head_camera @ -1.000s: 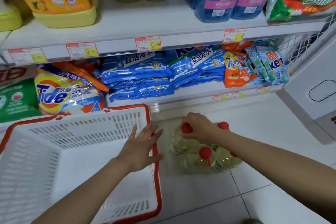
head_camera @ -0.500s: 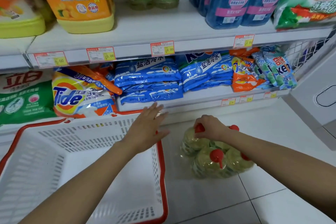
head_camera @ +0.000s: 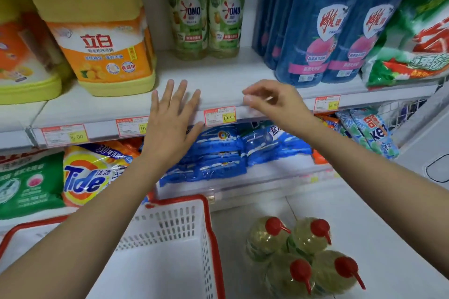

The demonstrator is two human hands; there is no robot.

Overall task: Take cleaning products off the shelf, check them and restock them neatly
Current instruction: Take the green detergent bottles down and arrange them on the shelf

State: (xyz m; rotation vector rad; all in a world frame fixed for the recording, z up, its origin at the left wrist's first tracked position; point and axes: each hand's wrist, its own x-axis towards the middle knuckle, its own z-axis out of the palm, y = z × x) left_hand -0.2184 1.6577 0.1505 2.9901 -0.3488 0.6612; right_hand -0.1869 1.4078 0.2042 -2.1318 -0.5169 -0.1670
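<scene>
Two clear OMO bottles with red caps stand at the back of the white shelf. My left hand is raised with fingers spread, just in front of the shelf's front edge, holding nothing. My right hand hovers at the same edge with fingers loosely curled and empty. Four yellow bottles with red caps stand wrapped together on the floor below my right arm. A white basket with a red rim sits on the floor under my left arm; the part I see holds nothing.
A big yellow and orange detergent jug stands left of the OMO bottles, blue refill pouches to their right. The lower shelf holds a Tide bag and blue salt-wash packs. A white cabinet is at the right.
My right hand let go of the yellow bottle pack on the floor and rose to the shelf edge. My left hand lifted from the basket to the same shelf. The view tilted upward.
</scene>
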